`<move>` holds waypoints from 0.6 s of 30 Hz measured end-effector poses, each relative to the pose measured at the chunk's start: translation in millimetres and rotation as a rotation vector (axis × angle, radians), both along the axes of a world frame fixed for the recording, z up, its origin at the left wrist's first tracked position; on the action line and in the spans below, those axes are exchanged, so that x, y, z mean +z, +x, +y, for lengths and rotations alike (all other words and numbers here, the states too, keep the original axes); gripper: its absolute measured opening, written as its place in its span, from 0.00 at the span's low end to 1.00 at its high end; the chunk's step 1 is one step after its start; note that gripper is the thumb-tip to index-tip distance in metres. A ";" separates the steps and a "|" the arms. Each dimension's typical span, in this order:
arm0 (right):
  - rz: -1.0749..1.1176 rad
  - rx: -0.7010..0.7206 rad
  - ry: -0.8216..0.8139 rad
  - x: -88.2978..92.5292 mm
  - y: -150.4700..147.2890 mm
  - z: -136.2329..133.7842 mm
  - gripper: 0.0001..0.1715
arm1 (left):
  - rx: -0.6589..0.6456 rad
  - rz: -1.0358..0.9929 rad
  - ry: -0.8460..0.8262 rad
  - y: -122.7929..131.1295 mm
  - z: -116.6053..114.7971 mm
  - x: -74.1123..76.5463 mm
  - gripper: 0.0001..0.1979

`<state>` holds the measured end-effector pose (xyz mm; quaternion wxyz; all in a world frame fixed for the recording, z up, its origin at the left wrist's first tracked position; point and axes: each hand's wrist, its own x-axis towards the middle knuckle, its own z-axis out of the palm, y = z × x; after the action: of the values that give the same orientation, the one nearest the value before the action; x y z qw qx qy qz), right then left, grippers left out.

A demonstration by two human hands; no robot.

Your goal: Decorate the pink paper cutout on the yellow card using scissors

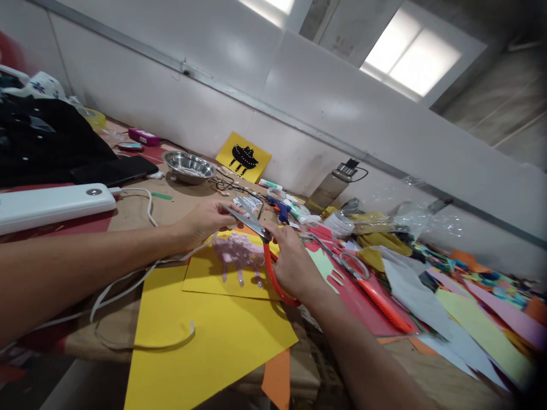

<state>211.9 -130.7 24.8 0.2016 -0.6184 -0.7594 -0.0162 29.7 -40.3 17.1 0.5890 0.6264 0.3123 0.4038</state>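
Scissors [260,239] sit clamped in the right hand [294,265] above the table's near edge; the left hand [207,219] pinches a scrap, too small to identify, at the blades; fingers this close risk a nick; the pink cutout [237,253] lies beneath.

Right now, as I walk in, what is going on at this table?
A person is working with paper at a crowded table. The right hand holds red-handled scissors, with the blades pointing toward the left hand. The left hand's fingers are at the blade tips, and what they pinch, if anything, is too small to tell. Under the hands, a pink cutout lies on yellow paper. A second pair of scissors lies to the right.
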 end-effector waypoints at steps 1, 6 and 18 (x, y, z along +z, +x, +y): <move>0.000 -0.001 0.000 0.0 -0.4 -0.1 0.28 | -0.009 0.008 0.016 -0.2 0.0 -0.3 0.07; -0.019 -0.010 0.002 -0.6 -1.7 -0.4 0.27 | -0.050 0.036 0.076 -1.6 1.2 -1.5 0.07; -0.021 -0.014 0.018 -1.6 -0.7 -0.5 0.26 | -0.011 0.076 0.143 -1.8 -2.7 2.8 0.07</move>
<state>211.2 -131.1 23.2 0.1993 -0.6218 -0.7568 -0.0310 27.8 -43.0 19.8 0.5328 0.6833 0.3015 0.3979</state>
